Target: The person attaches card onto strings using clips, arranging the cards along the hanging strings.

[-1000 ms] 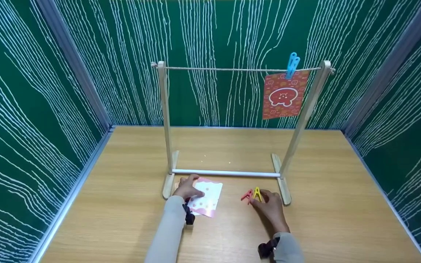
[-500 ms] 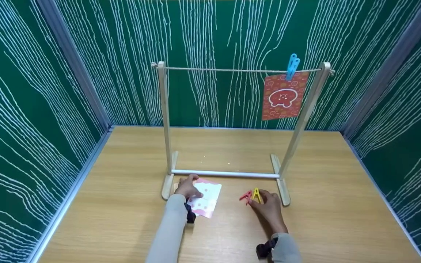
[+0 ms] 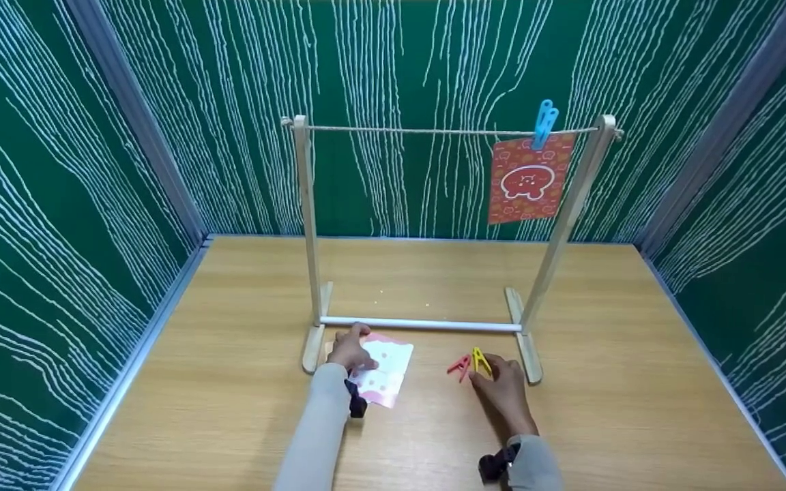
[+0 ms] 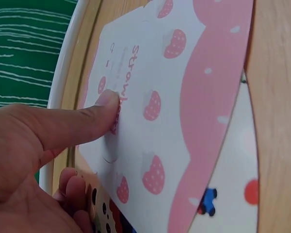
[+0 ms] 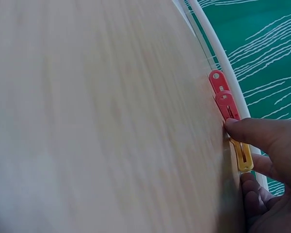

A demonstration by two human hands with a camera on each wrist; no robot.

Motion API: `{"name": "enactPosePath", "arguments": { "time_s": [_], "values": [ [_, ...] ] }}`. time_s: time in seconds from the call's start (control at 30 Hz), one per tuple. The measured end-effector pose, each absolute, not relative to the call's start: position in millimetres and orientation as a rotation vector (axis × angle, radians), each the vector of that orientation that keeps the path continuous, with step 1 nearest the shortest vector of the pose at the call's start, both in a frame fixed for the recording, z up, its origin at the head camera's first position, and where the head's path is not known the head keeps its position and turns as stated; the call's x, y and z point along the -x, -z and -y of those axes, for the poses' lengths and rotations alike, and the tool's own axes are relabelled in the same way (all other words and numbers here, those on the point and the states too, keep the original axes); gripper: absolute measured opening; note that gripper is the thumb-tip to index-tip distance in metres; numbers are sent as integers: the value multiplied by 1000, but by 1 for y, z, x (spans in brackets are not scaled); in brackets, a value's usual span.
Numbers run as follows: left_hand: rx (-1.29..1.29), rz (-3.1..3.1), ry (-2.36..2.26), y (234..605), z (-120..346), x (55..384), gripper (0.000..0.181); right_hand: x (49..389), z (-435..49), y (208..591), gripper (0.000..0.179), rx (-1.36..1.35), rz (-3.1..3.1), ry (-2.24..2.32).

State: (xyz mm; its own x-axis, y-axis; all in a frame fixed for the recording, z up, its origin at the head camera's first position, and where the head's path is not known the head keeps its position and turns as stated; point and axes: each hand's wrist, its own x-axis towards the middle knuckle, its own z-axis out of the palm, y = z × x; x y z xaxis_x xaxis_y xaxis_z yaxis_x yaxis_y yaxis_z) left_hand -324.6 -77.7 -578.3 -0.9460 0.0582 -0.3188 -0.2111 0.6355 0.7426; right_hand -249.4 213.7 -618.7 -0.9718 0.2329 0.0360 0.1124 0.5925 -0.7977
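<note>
A card printed with strawberries [image 4: 153, 104], white with a pink wavy border, lies over other cards [image 4: 233, 165] on the table. My left hand [image 3: 350, 350] is at its left side; the thumb rests on its printed face and the index finger reaches its far edge. Part of the grip is hidden behind the card. My right hand [image 3: 504, 385] pinches a yellow clothespin [image 3: 480, 361] between thumb and finger. Just left of that, a red clothespin [image 3: 460, 366] lies on the table. In the right wrist view the thumb covers where the red clothespin [image 5: 226, 102] and yellow one overlap.
A wooden frame [image 3: 570, 211] stands behind both hands, with a white bar [image 3: 420, 324] low across it. From its string [image 3: 400, 129], a blue clothespin [image 3: 545, 125] holds a red bear card [image 3: 528, 184] near the right post. Green walls with white lines enclose the table [image 3: 195, 382].
My right thumb has shifted slightly right, away from the red clothespin, and the yellow clothespin has moved up a little. The left hand and strawberry card stay nearly still.
</note>
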Motion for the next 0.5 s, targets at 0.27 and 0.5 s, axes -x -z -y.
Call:
{"name": "enactPosePath", "arguments": {
  "time_s": [0.27,0.5],
  "values": [
    [43,-2541,-1304,579,81,325,69,248,-216,621,37,215,2597,-1294],
    [33,-2518,-1348,581,82,324,72,248,-217,620,37,273,2642,-1327]
  ]
}}
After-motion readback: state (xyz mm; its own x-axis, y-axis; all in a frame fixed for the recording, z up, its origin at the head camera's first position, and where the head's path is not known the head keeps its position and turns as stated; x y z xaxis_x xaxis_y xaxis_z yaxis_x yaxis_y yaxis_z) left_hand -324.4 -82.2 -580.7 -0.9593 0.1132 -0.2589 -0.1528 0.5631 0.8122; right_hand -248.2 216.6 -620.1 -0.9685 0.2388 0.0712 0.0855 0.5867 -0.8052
